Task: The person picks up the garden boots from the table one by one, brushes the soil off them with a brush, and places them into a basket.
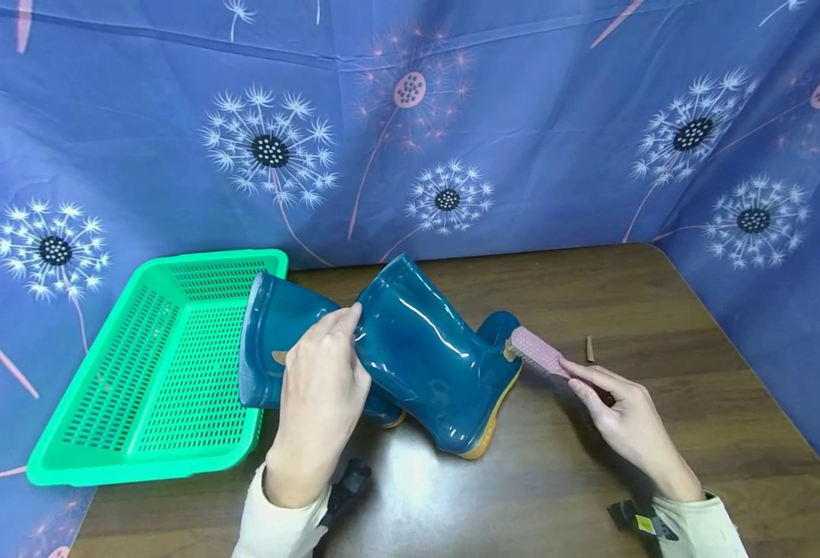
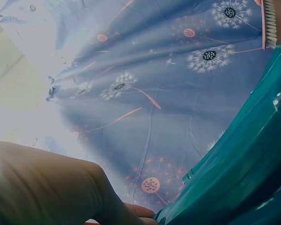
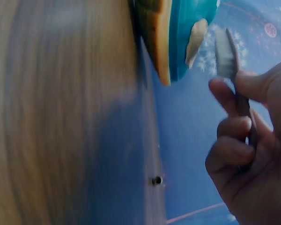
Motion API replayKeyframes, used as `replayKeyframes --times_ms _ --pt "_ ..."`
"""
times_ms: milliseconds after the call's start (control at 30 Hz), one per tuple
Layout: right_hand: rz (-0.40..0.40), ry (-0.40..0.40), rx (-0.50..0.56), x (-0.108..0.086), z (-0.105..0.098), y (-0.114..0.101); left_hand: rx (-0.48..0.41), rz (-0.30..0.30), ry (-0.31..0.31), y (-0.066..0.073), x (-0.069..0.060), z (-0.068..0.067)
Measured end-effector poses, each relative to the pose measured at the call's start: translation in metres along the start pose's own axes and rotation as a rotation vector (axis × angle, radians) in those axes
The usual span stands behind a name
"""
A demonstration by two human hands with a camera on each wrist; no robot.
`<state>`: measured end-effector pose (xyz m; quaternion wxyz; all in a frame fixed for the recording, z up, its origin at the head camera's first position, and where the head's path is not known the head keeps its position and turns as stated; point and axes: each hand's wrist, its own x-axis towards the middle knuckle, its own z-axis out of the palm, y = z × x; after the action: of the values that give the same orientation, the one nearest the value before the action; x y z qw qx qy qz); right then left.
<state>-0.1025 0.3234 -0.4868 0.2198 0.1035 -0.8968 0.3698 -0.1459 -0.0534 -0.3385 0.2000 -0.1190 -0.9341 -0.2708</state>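
A shiny blue rain boot point(image 1: 417, 341) with a tan sole is tilted over the table, its upper shaft gripped by my left hand point(image 1: 322, 387). My right hand point(image 1: 626, 418) holds a pink brush point(image 1: 537, 350) by its handle. The bristles are at a tan patch point(image 1: 510, 351) on the boot's toe; in the right wrist view the brush point(image 3: 225, 51) appears slightly apart from that patch point(image 3: 196, 42). A second blue rain boot point(image 1: 298, 298) lies behind the first, partly hidden by it and my left hand. It bears a tan patch too.
A green plastic basket point(image 1: 148, 465) stands at the left, the second boot's opening overlapping its right side. A small brown piece point(image 1: 589, 349) lies on the wooden table point(image 1: 724, 403) beyond my right hand. A blue dandelion-print cloth point(image 1: 535, 139) hangs behind.
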Motion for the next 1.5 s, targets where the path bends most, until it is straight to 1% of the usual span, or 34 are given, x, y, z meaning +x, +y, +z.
replayKeyframes --times_ms 67,133,200,267,333,367,500,567,633,767,833,900,1000,1067,1133,1267,1333,1500 --pt "-0.012 -0.031 0.028 -0.0006 0.0023 -0.002 0.008 -0.004 -0.004 -0.0001 -0.0005 -0.0006" --pt "-0.024 -0.048 0.022 0.0002 0.0034 -0.0015 0.016 -0.009 -0.004 -0.0004 -0.0012 -0.0012" --pt "-0.031 -0.028 -0.021 0.0021 0.0037 0.0016 0.02 -0.014 -0.004 -0.0007 -0.0018 -0.0018" --pt "-0.021 0.005 -0.068 0.0045 0.0032 0.0042 0.023 -0.022 -0.002 -0.0011 -0.0024 -0.0025" --pt "-0.01 0.023 -0.075 0.0053 0.0023 0.0054 0.023 -0.028 -0.006 -0.0015 -0.003 -0.0028" --pt "-0.01 0.018 -0.059 0.0052 0.002 0.0052 0.025 -0.032 -0.009 -0.0016 -0.0033 -0.0029" --pt "-0.051 -0.075 0.042 0.0028 0.0024 0.0005 0.033 -0.04 -0.021 -0.0018 -0.0037 -0.003" --pt "-0.074 -0.1 0.055 0.0026 0.0041 -0.0009 0.035 -0.039 -0.023 -0.0018 -0.0038 -0.003" --pt "-0.083 -0.083 0.034 0.0032 0.0058 -0.001 0.031 -0.036 -0.02 -0.0019 -0.004 -0.0031" --pt "-0.069 0.0 -0.016 0.0053 0.0063 0.0006 0.021 -0.031 -0.013 -0.0021 -0.0044 -0.0034" --pt "-0.058 0.013 -0.022 0.0048 0.0054 0.0015 0.02 -0.029 -0.016 -0.0019 -0.0044 -0.0033" --pt "-0.045 -0.002 -0.005 0.0037 0.0046 0.0018 0.025 -0.029 -0.021 -0.0015 -0.0044 -0.0034" --pt "-0.048 -0.042 0.027 0.0014 0.0046 0.0017 0.03 -0.029 -0.028 -0.0007 -0.0045 -0.0036" --pt "-0.046 -0.052 0.035 0.0007 0.0049 0.0018 0.031 -0.029 -0.031 -0.0003 -0.0045 -0.0038" --pt "-0.038 -0.03 0.017 0.0005 0.0049 0.002 0.027 -0.028 -0.035 0.0002 -0.0044 -0.0039" --pt "0.001 0.045 -0.017 0.001 0.0042 0.0055 0.024 -0.024 -0.041 0.001 -0.0041 -0.0039" --pt "0.01 0.054 -0.008 0.0001 0.0036 0.0062 0.023 -0.023 -0.044 0.0013 -0.0042 -0.0039" --pt "-0.008 -0.018 0.041 -0.002 0.004 0.0038 0.019 -0.019 -0.042 0.0019 -0.0045 -0.0041"
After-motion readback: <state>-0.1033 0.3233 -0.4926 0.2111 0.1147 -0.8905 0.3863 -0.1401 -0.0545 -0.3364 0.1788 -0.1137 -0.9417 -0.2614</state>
